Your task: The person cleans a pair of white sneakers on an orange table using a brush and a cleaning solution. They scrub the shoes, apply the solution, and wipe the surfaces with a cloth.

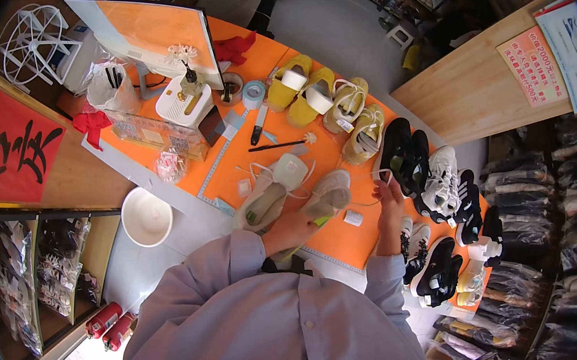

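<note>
A pale lace-up shoe (pixel 330 196) is tilted at the front part of the orange tabletop, with my left hand (pixel 295 229) gripping it near the heel. Raised to the right of it, my right hand (pixel 390 198) pinches a white shoelace (pixel 383 172) between thumb and fingers. The lace runs as a thin line back towards that shoe. Left of it lies a second pale shoe (pixel 262 206), its laces loose and a white block-like piece (pixel 290 171) over its front. A small white roll (pixel 352 218) rests between my hands.
Yellow shoes (pixel 290 89) and dark shoes (pixel 396 149) line the table's right side. A monitor (pixel 155 39), a white box (pixel 184 103), tape rolls (pixel 254 94) and a box cutter (pixel 258 125) stand or lie further back. A white bucket (pixel 147 216) is on the floor at left.
</note>
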`<state>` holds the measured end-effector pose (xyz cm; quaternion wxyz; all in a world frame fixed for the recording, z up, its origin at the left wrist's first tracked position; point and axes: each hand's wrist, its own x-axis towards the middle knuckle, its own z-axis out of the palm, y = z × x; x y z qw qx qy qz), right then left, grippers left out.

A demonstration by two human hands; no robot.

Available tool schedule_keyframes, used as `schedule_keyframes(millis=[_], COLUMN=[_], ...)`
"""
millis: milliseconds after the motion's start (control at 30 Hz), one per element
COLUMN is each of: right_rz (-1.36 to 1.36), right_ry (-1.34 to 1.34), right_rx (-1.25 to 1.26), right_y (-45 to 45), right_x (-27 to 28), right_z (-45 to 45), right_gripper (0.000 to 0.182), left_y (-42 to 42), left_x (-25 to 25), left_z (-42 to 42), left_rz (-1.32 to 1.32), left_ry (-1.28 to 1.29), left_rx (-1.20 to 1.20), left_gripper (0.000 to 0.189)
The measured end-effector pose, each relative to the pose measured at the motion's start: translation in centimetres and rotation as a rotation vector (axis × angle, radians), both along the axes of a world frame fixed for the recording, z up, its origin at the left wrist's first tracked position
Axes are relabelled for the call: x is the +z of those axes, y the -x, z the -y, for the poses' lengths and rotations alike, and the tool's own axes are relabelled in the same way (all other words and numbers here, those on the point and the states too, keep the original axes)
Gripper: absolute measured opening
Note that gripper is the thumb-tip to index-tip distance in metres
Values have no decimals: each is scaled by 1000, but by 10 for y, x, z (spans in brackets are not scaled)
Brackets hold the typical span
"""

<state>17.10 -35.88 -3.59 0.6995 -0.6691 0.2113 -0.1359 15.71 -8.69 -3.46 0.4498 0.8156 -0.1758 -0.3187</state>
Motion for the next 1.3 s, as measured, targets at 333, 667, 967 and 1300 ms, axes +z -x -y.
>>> schedule_keyframes(millis=[333, 667, 967, 1300], right_rz=[-294, -342, -371, -663], right_ry=[821, 897, 861, 689], right_rx=[24, 166, 219, 336], right_y=[28, 62, 59, 38], right_x=[-36, -52, -34, -89], right_z=[-60, -36, -74, -47], right_gripper=[35, 15, 35, 41], left_y=[6, 5, 13, 14], left_x=[1, -9, -4, 14], left_z=[3, 2, 9, 3], left_rz=[68, 21, 130, 277], left_ry=[-85, -42, -117, -182], left_rx=[-6, 38, -20, -108], left_gripper=[33, 33, 30, 28])
